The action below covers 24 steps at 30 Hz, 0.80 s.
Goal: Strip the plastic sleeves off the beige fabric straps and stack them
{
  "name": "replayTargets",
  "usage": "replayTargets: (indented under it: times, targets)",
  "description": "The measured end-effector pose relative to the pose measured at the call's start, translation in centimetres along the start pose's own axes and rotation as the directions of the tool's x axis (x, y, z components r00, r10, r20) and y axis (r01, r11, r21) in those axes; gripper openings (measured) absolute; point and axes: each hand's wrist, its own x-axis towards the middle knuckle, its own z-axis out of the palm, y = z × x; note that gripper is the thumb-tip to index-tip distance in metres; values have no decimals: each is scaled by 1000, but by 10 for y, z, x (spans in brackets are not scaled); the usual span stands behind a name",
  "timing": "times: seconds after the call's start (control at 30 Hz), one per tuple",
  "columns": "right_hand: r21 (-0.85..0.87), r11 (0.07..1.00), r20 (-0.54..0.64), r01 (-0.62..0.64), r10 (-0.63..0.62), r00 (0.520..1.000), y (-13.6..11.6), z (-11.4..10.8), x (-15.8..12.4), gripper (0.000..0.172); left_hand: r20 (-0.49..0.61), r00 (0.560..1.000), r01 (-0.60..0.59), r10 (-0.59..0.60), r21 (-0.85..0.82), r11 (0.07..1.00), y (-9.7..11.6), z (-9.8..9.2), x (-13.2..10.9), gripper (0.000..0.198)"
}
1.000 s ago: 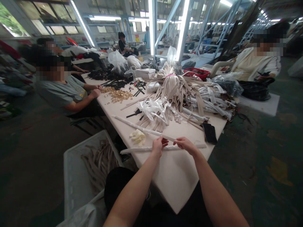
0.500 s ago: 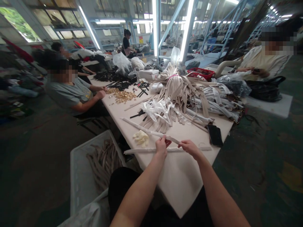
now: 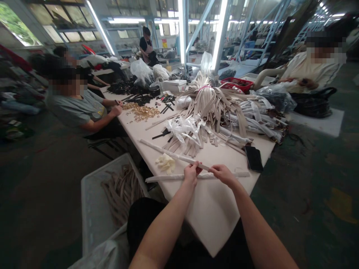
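Observation:
A long pale strap point(image 3: 165, 151) in what looks like white wrapping runs from the upper left into both my hands. My left hand point(image 3: 192, 173) is closed around it near its right part. At its right end my right hand point(image 3: 223, 175) pinches the strap between thumb and fingers. Beneath my hands a second wrapped strap point(image 3: 165, 178) lies across the table, partly hidden by my wrists. A crumpled cream glove point(image 3: 165, 163) rests left of my left hand.
On the table point(image 3: 213, 224) are a heap of beige straps point(image 3: 206, 97), crumpled clear plastic point(image 3: 185, 129), gold metal rings point(image 3: 144, 112) and a black phone point(image 3: 254, 158). A white bin point(image 3: 86, 209) of straps stands at lower left. Co-workers sit left and right.
The held strap looks straighter between my hands, with its right end slightly lower. Both hands stay closed on it. The whole view has shifted a little.

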Motion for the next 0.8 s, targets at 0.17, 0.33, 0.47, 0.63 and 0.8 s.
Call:
replayTargets:
  times: [0.17,0.33,0.47,0.63,0.8]
  targets:
    - [57,998,6,0,-1,1000,-2,0,1,45,31,999,44,-44,28,999,4,4,-1,25]
    - [-71,997,-71,-34,29,997,-1,-3,3,43,-9,999,32,-32,14,999,10,8,-1,24]
    - [-116,993,-119,-32,18,993,-1,-4,1,42,5,1000,7,-7,40,999,5,7,0,26]
    - [7,999,-56,-33,33,998,-2,8,4,45,49,997,48,-51,76,996,-15,8,-6,33]
    - [134,988,-185,-73,97,978,10,16,7,45,23,999,44,-47,89,995,-20,8,-10,35]
